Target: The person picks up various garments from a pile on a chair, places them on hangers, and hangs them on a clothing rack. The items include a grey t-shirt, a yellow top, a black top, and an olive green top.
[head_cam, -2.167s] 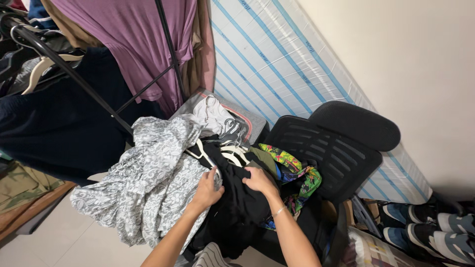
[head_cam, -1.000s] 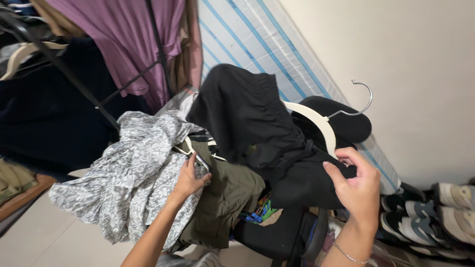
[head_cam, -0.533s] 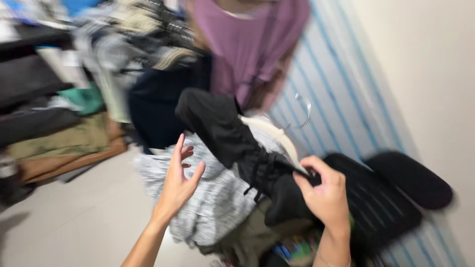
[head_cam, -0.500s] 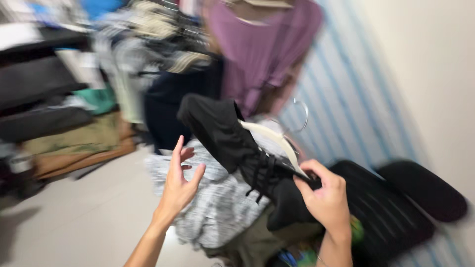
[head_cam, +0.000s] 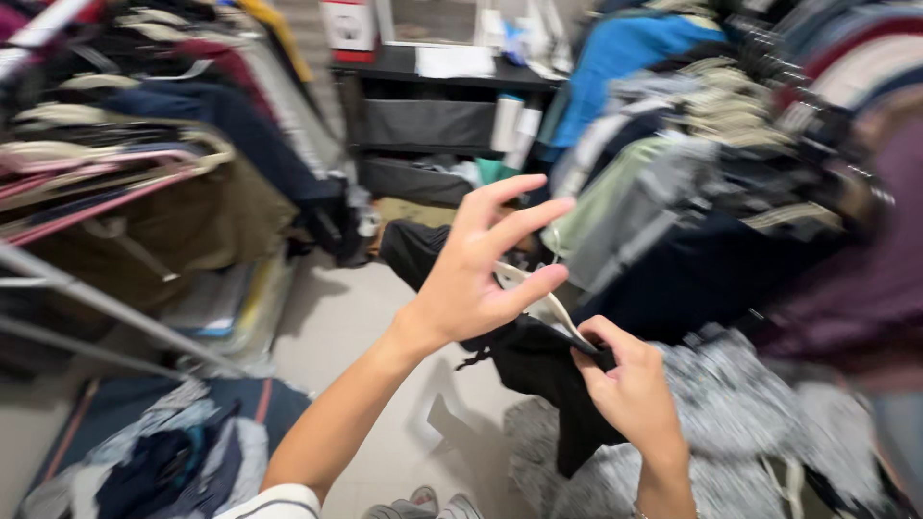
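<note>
A black garment (head_cam: 524, 360) hangs on a cream hanger (head_cam: 543, 306) with a metal hook, held out in front of me. My right hand (head_cam: 630, 399) pinches the garment and the hanger's lower end at centre right. My left hand (head_cam: 476, 264) is raised above it with fingers spread; its fingertips are at the hanger's upper arm, and whether they touch it is unclear in the blur.
Clothes racks full of hung garments (head_cam: 144, 163) flank a narrow tiled floor (head_cam: 327, 336). A dark shelf unit (head_cam: 423, 106) with boxes stands at the far end. A grey patterned garment (head_cam: 731, 423) lies lower right; a heap of clothes (head_cam: 163, 461) lower left.
My view has swung left from the chair and wall toward the racks and shelf. The black garment on its hanger was lifted off the chair pile, and my left hand rose to the hanger.
</note>
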